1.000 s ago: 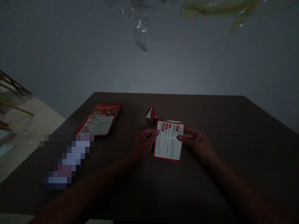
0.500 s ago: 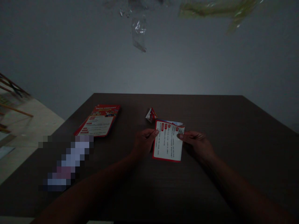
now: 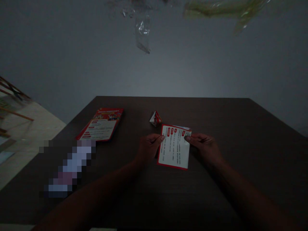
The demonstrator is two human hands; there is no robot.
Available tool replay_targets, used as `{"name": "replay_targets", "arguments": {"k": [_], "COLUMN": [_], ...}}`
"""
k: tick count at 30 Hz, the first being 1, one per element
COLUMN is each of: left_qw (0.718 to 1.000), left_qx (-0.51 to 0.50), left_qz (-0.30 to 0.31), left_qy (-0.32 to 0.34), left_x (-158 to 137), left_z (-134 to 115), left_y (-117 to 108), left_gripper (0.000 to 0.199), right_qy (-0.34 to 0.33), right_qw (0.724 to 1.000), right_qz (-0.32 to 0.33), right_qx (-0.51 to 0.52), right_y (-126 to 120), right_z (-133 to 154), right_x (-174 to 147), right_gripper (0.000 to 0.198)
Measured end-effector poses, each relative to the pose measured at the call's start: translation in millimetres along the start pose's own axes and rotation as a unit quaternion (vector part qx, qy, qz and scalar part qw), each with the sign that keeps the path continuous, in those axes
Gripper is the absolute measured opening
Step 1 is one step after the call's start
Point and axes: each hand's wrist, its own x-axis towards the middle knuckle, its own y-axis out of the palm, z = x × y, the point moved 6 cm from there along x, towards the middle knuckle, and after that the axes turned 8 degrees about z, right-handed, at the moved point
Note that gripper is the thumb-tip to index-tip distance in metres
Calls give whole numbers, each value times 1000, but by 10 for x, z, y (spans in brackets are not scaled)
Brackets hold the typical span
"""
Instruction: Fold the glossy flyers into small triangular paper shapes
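Between my hands is a folded sheet of printed paper (image 3: 175, 150), white with red borders, red labels and lines of text turned sideways. The thumb and fingers of my left hand (image 3: 150, 146) pinch its left edge. On the opposite side, my right hand (image 3: 204, 146) grips the upper right edge, where a strip of another printed face shows behind. Just beyond the sheet's upper left corner stands a small folded paper piece (image 3: 156, 119), red and white with a pointed top. The fingers behind the paper are hidden.
On the left of the dark table (image 3: 204, 112) lies a stack of red and white printed sheets (image 3: 103, 126). A pixelated patch (image 3: 72, 166) covers something nearer. A pale wall (image 3: 192, 64) rises behind, with clear plastic (image 3: 143, 32) and yellowish tape (image 3: 216, 11) on it.
The paper has tilted slightly and shifted a little to the right in my hands. Both hands keep hold of it; the small folded piece and the stack stay in place.
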Motion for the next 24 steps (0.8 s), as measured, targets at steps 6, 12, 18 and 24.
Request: {"name": "replay_targets", "arguments": {"k": [6, 12, 18, 24], "left_qw": [1000, 1000, 999, 999], "left_qx": [2, -6, 1, -1], "left_qz": [5, 26, 31, 51], "left_qy": [-5, -5, -12, -15], "left_x": [2, 12, 13, -1], "left_z": [2, 48, 61, 50], "left_y": [-7, 30, 31, 48], "left_gripper": [24, 24, 23, 25], "right_qy": [1, -7, -23, -33], "right_qw": [1000, 999, 998, 995], "right_qz": [10, -31, -15, -25], "right_qx": [-14, -27, -60, -88], "right_y": [1, -45, -42, -68], "right_z": [-5, 48, 58, 77], "right_x": [12, 10, 5, 11], "right_gripper": [23, 25, 24, 28]}}
